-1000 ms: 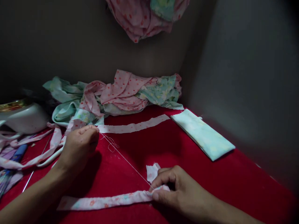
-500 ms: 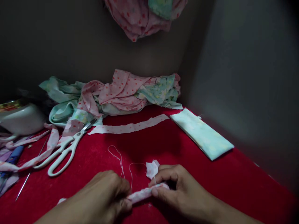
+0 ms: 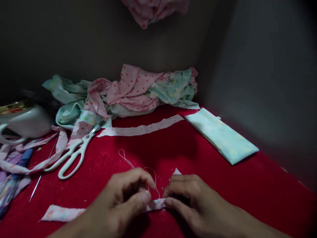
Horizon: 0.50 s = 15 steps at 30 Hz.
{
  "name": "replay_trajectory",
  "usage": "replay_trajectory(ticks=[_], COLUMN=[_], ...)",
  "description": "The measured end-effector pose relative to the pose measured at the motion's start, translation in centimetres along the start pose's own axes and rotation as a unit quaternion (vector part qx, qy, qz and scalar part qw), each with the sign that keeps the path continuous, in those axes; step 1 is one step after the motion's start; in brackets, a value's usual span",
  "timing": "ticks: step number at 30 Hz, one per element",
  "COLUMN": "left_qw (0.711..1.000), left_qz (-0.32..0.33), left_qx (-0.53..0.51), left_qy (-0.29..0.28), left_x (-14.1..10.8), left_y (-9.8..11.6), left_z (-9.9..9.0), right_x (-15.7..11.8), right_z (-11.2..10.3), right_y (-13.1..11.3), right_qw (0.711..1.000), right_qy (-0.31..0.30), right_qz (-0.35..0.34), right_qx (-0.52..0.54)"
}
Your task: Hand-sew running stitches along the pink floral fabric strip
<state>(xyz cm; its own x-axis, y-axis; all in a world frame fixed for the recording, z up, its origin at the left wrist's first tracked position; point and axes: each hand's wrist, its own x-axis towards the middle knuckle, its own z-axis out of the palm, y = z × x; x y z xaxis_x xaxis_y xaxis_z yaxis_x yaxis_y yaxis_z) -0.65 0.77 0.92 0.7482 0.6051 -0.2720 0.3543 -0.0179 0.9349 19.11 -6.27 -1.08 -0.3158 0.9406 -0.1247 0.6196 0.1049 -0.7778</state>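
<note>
A narrow, folded fabric strip [image 3: 156, 205], white with pinkish print, stretches between my hands above the red cloth. My right hand [image 3: 185, 195] pinches it between thumb and fingers. My left hand [image 3: 126, 198] is curled over the strip, its index finger lifted apart from the thumb; its lower fingers are hidden. White thread [image 3: 156, 180] rises from the strip and loops onto the cloth. Past my left wrist, a flat strip end [image 3: 63, 213] shows. A small white fabric tip [image 3: 176, 171] sticks out behind my right hand. No needle can be made out at the fingers.
White-handled scissors [image 3: 74, 155] and a thin metal rod [image 3: 36, 188] lie left on the red cloth [image 3: 223, 198]. A white cup [image 3: 32, 122] stands beyond. Behind are crumpled pink and green fabrics [image 3: 133, 89], a loose strip [image 3: 141, 130] and a folded pale-green cloth [image 3: 223, 137].
My left thumb and index finger have parted, and the index finger has lifted near the thread. More of the strip shows left of my wrist. The view has tilted down slightly.
</note>
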Motion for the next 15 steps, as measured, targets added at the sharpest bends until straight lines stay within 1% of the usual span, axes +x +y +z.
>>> replay_trajectory(ticks=[2, 3, 5, 7, 9, 13, 15], left_qw=[0.998, 0.997, 0.993, 0.989, 0.985, 0.983, 0.983], left_qz=[0.054, 0.077, 0.104, 0.100, 0.089, 0.095, 0.109], left_qx=[-0.010, -0.004, -0.006, -0.030, -0.038, 0.003, 0.035], left_qy=[-0.006, 0.002, 0.053, 0.109, 0.140, 0.155, 0.142], left_x=[0.4, 0.4, 0.3, 0.1, 0.1, 0.2, 0.2], left_y=[-0.8, -1.4, -2.4, -3.0, -3.3, -3.3, -3.3], left_z=[1.6, 2.1, 2.7, 2.9, 2.9, 2.8, 2.6], right_x=[-0.1, -0.2, -0.2, -0.2, -0.1, 0.1, 0.2], right_z=[-0.2, -0.2, -0.3, -0.2, -0.1, 0.1, 0.2], right_y=[0.1, 0.1, 0.2, 0.2, 0.2, 0.4, 0.5], right_qw=[1.000, 1.000, 0.999, 0.999, 0.998, 0.997, 0.997], right_qy=[-0.004, -0.004, 0.001, 0.011, 0.025, 0.030, 0.026], right_qz=[0.008, 0.015, 0.034, 0.050, 0.060, 0.052, 0.042], right_qx=[-0.006, -0.009, -0.006, 0.007, 0.023, 0.055, 0.066])
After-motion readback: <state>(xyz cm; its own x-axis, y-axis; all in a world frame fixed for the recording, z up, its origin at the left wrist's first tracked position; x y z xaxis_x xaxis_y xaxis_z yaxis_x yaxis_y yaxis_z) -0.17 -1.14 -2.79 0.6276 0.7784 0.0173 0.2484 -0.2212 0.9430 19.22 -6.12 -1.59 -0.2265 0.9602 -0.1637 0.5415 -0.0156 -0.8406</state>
